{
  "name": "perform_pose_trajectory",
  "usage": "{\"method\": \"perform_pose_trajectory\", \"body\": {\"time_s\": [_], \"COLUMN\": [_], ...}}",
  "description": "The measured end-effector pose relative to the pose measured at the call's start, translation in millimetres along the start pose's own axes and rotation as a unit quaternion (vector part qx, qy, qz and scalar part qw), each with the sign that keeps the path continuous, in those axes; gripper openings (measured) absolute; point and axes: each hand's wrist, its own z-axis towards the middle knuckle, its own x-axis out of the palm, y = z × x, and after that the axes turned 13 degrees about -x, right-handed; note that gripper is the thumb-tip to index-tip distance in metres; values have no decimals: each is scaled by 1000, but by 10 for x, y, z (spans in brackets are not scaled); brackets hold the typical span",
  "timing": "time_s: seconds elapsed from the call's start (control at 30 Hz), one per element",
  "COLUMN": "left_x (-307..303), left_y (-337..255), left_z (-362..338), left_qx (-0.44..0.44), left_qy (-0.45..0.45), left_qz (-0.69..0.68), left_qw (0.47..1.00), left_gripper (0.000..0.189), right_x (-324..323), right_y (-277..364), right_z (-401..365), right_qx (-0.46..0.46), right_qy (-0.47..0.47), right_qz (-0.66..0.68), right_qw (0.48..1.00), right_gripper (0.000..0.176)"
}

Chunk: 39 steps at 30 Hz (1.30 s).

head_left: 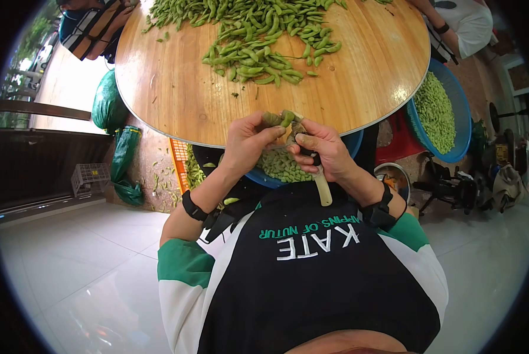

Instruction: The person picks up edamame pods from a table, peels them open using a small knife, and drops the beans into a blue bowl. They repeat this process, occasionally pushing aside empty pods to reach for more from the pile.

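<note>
My left hand [248,140] is closed, pinching a green soybean pod [287,120] between thumb and fingers near the table's front edge. Dark coverings wrap some of its fingertips. Close beside it, my right hand [326,148] grips a tool with a pale cream handle [323,190] pointing down toward my body; its working end is hidden by the fingers. The right fingertips meet the pod. Below both hands, a blue basin [263,180] holds shelled green beans [285,164]. A large heap of pods [258,41] lies ahead on the round wooden table [176,88].
An orange crate [178,162] with pods stands lower left, near green sacks [108,103] and pods scattered on the floor. At right are a blue basket [460,127] of beans, a red stool [394,138] and a metal bowl [401,177]. Two people sit across the table.
</note>
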Motion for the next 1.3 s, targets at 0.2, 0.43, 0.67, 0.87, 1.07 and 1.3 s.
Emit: {"method": "perform_pose_trajectory", "body": {"time_s": [0.2,0.43,0.67,0.87,1.07,1.3], "left_x": [-130,-84,82,99,12,288], "left_y": [-22,29,-3,-60,-109,-116], "left_z": [95,124,35,-7,50,-34], "left_qx": [-55,-161,374,211,-175,-144], "left_qy": [108,297,-151,-93,169,6], "left_qz": [-105,-284,488,336,-187,84], "left_qw": [987,897,774,913,952,986], "left_gripper": [7,7,19,13,21,18], "right_x": [-54,-177,-158,-170,-130,-82], "right_y": [23,21,-4,-40,94,-38], "right_z": [11,-4,22,1,-90,-107], "right_qx": [-5,40,49,38,-1,-238], "right_qy": [-27,64,-22,-26,-41,-74], "right_qz": [-37,140,191,180,-4,-473], "right_qw": [999,987,980,983,999,845], "right_gripper": [30,29,33,27,20,28]}}
